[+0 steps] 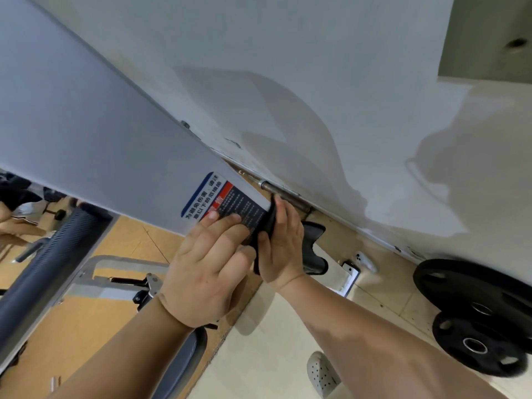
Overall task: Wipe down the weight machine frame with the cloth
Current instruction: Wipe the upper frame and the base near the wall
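Note:
The weight machine frame [95,145] is a broad grey beam that slants from the upper left to the centre. A warning label [221,201] sits at its lower end. My left hand [207,272] lies on the beam's end with straight fingers across the label. My right hand [283,243] grips a black cloth [312,249] and holds it against the beam's right edge. Part of the cloth hangs below my right hand.
A white wall [345,96] runs close behind the beam. Two black weight plates [478,321] lean at the right. A padded roller [49,266] and grey machine parts [115,286] are at the lower left. A bar end [285,197] lies along the wall base.

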